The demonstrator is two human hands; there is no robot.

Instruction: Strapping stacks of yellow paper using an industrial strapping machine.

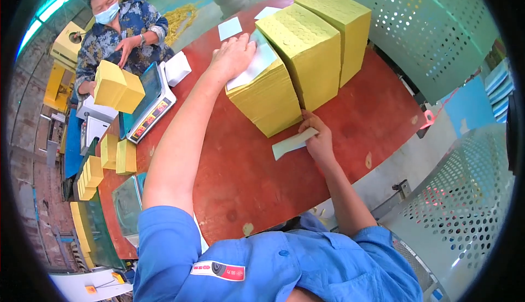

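Note:
Three tall stacks of yellow paper stand side by side on the red table. My left hand [234, 57] rests palm down, fingers laid out, on a pale white sheet [263, 61] covering the top of the nearest stack [268, 102]. Low by that stack's right front corner, my right hand [318, 137] pinches a narrow pale paper strip [292, 144], which sticks out to the left. Its fingertips are close to the gap before the middle stack [317, 67]. The far stack [354, 45] stands beyond, with a bumpy top like the middle one.
Across the red table [229, 192], a masked co-worker holds yellow paper blocks [117, 86] above a digital scale [150, 119]. Smaller yellow blocks [117, 154] stand at the left edge. Perforated green metal panels [426, 34] and a perforated chair back [454, 192] border the right.

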